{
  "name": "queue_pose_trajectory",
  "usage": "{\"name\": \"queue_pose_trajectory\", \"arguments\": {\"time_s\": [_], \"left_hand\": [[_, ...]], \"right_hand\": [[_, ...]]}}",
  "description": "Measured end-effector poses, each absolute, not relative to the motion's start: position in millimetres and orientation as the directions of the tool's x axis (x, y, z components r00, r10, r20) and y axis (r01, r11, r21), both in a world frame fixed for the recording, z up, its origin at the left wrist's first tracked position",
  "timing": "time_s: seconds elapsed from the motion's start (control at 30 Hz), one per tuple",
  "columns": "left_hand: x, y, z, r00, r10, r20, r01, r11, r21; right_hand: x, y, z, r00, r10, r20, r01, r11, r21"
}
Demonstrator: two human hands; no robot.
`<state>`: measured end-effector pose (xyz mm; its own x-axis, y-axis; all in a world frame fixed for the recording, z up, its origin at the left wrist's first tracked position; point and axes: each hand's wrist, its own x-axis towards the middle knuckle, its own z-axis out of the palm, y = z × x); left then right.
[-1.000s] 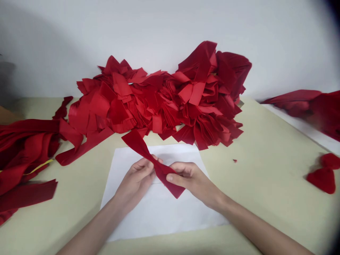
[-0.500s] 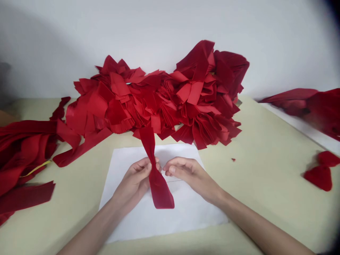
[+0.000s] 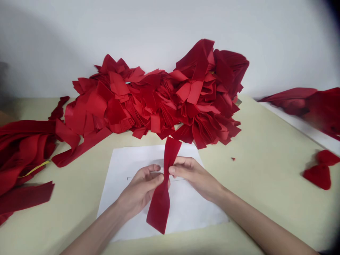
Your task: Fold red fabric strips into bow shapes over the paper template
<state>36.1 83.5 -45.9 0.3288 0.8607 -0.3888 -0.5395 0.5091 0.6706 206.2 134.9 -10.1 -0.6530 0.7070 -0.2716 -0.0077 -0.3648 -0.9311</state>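
Observation:
A narrow strip of red fabric [image 3: 160, 202] stands almost upright over the white paper sheet [image 3: 119, 202], pinched at its middle so that both ends flare out. My left hand [image 3: 140, 186] grips the pinched waist from the left. My right hand [image 3: 190, 175] presses on it from the right, thumb and fingers against the cloth. The upper end leans slightly right, and the lower end hangs free over the paper. A thin drawn line [image 3: 138, 178] on the sheet runs behind my fingers, and its middle is hidden.
A large heap of cut red fabric strips [image 3: 148, 102] lies behind the paper against a white wall. Long red bundles [image 3: 23, 152] with a yellow cord [image 3: 34, 169] lie left, and red bow-shaped pieces [image 3: 317, 176] lie on the pale table [image 3: 265, 187] right.
The strip has turned clockwise, from a diagonal lean to nearly upright with its top tilted right. My hands have stayed at its middle, and my right hand has closed onto it again.

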Motion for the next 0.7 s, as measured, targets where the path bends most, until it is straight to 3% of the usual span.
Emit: {"name": "queue_pose_trajectory", "arguments": {"time_s": [0.17, 0.33, 0.53, 0.7], "left_hand": [[35, 82, -45, 0.377, 0.837, -0.397, -0.490, 0.544, 0.682], [35, 83, -44, 0.444, 0.824, -0.351, -0.454, 0.545, 0.705], [32, 84, -44, 0.477, 0.790, -0.386, -0.436, 0.593, 0.676], [31, 87, -40, 0.504, 0.788, -0.353, -0.425, 0.582, 0.693]], "right_hand": [[208, 138, -14, -0.555, 0.768, -0.320, -0.019, -0.397, -0.918], [213, 145, -19, -0.555, 0.764, -0.328, -0.159, -0.484, -0.860], [218, 146, -12, -0.594, 0.725, -0.349, -0.063, -0.475, -0.878], [220, 150, -15, -0.557, 0.729, -0.397, -0.097, -0.533, -0.841]]}}
